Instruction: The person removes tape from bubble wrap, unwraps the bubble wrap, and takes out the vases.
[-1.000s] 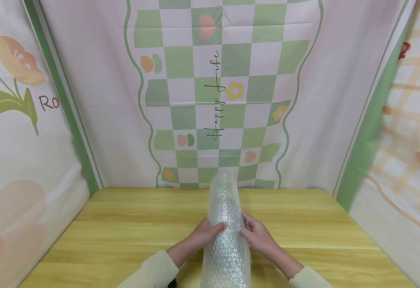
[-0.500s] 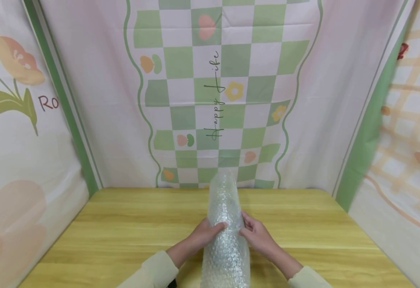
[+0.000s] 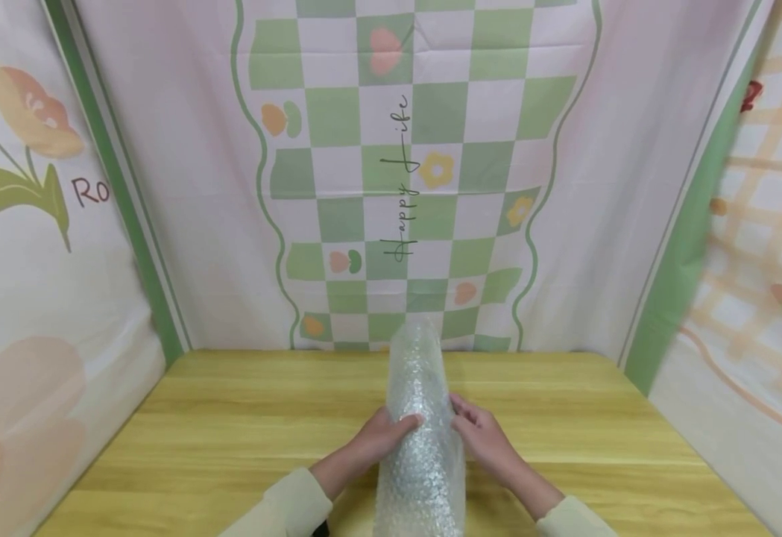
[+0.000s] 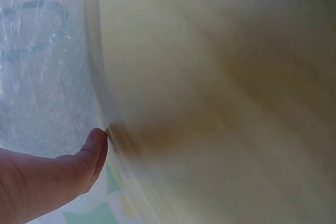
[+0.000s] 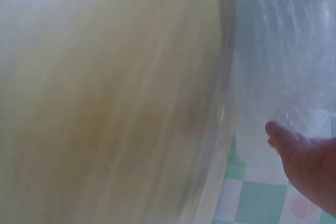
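Note:
A long roll of clear bubble wrap (image 3: 420, 447) stretches away from the person over the table, its narrow far end in front of the cloth backdrop. At its left side my left hand (image 3: 376, 436) grips it, the thumb lying over the shiny front and the other fingers hidden behind. My right hand (image 3: 483, 434) holds the right edge, with the thumb by the near face and fingertips at the side. The left wrist view shows the left fingertips right at the edge of the wrap (image 4: 42, 82). In the right wrist view the right hand (image 5: 310, 163) overlaps the wrap's lower part.
A wood-grain table (image 3: 243, 418) spreads under both arms. Behind it hangs a green-and-white checked cloth (image 3: 431, 112), with printed cloths (image 3: 35, 298) at the sides. A small black object (image 3: 321, 529) shows by the left sleeve.
My right thumb has shifted slightly up and to the right along the wrap's edge. The left hand and the roll stay nearly still.

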